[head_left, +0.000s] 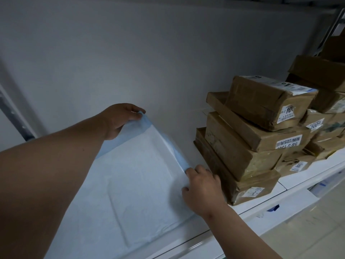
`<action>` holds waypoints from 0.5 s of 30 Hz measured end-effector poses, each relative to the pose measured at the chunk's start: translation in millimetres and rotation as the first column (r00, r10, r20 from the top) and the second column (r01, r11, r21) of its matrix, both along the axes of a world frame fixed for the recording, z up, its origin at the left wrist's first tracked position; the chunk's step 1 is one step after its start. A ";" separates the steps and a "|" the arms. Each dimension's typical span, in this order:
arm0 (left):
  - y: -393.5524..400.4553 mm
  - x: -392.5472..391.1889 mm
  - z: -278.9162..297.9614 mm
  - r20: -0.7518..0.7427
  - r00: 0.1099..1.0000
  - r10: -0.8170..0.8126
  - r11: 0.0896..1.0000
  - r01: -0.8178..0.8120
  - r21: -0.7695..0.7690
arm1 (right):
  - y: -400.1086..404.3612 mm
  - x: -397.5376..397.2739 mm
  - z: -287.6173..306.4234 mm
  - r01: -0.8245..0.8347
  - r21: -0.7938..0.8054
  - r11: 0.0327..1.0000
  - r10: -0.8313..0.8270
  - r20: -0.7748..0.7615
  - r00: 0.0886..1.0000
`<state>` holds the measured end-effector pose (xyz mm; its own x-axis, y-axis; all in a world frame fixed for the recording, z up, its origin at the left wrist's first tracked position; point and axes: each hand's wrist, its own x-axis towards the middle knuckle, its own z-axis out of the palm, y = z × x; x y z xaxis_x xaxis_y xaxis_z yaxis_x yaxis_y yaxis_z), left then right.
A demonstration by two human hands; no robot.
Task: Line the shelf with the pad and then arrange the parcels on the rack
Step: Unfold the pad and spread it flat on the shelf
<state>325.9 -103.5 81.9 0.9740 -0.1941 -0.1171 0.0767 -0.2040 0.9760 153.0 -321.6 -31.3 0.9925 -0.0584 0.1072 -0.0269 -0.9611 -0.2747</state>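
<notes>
A white pad with a pale blue border (pixel 134 174) lies spread on the white shelf (pixel 209 238). My left hand (pixel 119 120) pinches the pad's far corner against the back wall. My right hand (pixel 201 186) grips the blue right edge nearer the front, close to the parcels. Several brown taped parcels with white labels (pixel 248 143) are stacked on the shelf to the right of the pad, about three high.
More brown parcels (pixel 324 116) are piled further right along the shelf. A grey back wall (pixel 149 53) rises behind. A metal upright (pixel 13 116) stands at the left. Tiled floor (pixel 308 227) shows below the shelf at right.
</notes>
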 end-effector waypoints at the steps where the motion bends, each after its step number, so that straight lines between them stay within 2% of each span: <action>1: 2.1 0.6 0.5 -0.002 1.000 0.002 1.000 -0.002 -0.020 | -0.6 0.5 -1.6 0.002 0.038 0.999 -0.003 0.009 1.000; 4: 6.4 3.5 -1.2 0.021 0.999 0.037 0.999 -0.037 0.012 | -3.2 3.8 -5.0 0.016 0.144 0.989 -0.027 0.077 0.997; 7: 10.4 5.7 -3.1 0.033 0.996 0.086 0.995 -0.087 0.038 | -2.1 6.9 -7.1 0.003 0.177 0.984 -0.034 0.177 0.984; 11: 14.3 11.0 -2.1 0.203 0.946 0.251 0.951 -0.280 0.130 | 1.9 6.9 -6.3 0.077 0.145 0.986 -0.117 0.296 0.948; 15: 23.5 13.9 3.2 0.220 0.916 0.336 0.929 -0.361 0.079 | 3.4 3.4 2.0 0.128 0.180 0.975 -0.145 0.086 0.986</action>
